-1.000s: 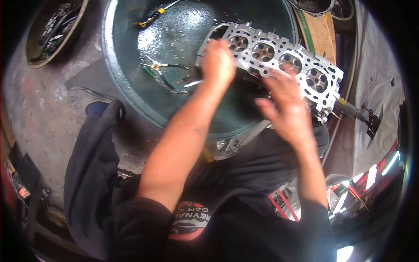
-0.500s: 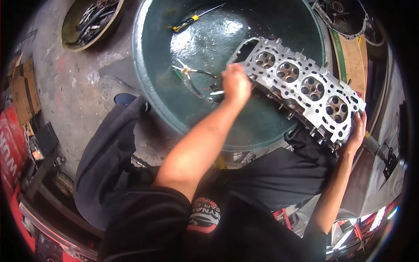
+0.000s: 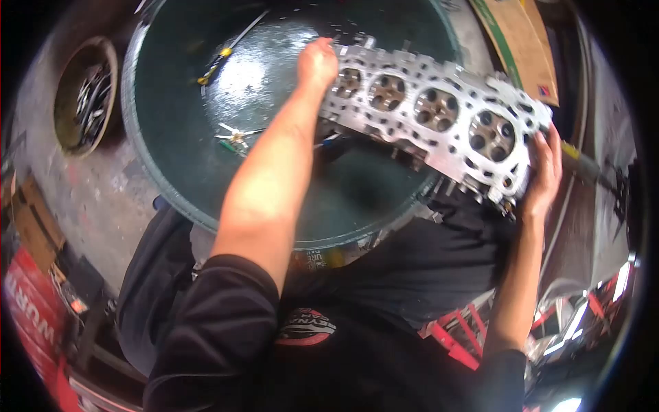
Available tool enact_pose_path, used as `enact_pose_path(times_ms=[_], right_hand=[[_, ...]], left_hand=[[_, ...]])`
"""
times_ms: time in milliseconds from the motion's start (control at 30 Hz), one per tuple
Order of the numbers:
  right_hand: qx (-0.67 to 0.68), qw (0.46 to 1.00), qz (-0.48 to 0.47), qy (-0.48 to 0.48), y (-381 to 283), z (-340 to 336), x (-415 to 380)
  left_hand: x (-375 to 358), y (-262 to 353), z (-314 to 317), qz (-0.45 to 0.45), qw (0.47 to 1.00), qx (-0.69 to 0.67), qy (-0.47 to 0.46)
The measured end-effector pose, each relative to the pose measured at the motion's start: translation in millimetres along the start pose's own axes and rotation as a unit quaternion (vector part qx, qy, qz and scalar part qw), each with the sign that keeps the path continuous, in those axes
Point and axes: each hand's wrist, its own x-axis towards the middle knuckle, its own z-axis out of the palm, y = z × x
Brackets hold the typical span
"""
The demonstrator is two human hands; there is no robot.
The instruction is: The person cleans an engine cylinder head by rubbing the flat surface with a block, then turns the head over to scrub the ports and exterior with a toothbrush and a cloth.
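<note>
A metal cylinder head [image 3: 410, 113] with several round combustion chambers showing is held tilted over the right side of a dark green tub [image 3: 142, 151]. My left hand [image 3: 318, 67] is closed around its far left end, the fingertips partly hidden behind the metal. At the near right end, my right hand [image 3: 546, 165] grips the edge, fingers wrapped along the side. Below the head, its near right corner is close to my dark-trousered leg [image 3: 439, 257]. Inside the tub lie a yellow and black screwdriver [image 3: 215, 67] and a pair of pliers [image 3: 237, 138], partly covered by my left forearm.
Left of the tub, a bowl [image 3: 85, 143] of metal parts stands on the concrete floor [image 3: 127, 189]. Flattened cardboard [image 3: 527, 41] lies beyond the head on the right. A red item with white lettering [image 3: 31, 302] is at the lower left.
My left hand has gone from beside the cylinder head's near left side to a grip on its far left end. The head is turned slightly and sits higher in view. The camera view has shifted too.
</note>
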Motion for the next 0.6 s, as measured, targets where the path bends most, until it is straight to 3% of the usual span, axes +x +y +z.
enact_pose_path(times_ms=[200, 300, 367, 433, 500, 600], right_hand=[[-0.034, 0.998, -0.046, 0.007, 2, 5, 3], [-0.054, 0.995, -0.085, 0.012, 13, 2, 10], [-0.037, 0.996, -0.072, 0.024, 14, 4, 11], [-0.032, 0.995, -0.085, 0.035, 11, 8, 10], [-0.064, 0.993, -0.094, 0.043, 12, 8, 11], [-0.038, 0.996, -0.070, 0.046, 16, 9, 13]], left_hand=[[-40, 77, -23, 0.121, 0.992, -0.044, -0.011], [-66, 83, -36, 0.159, 0.986, -0.040, -0.026], [-102, 94, -57, 0.079, 0.993, -0.014, -0.083], [-142, 84, -65, 0.078, 0.993, -0.045, -0.071], [-176, 102, -83, 0.137, 0.988, -0.002, -0.076], [-210, 167, -92, 0.253, 0.966, -0.047, -0.020]])
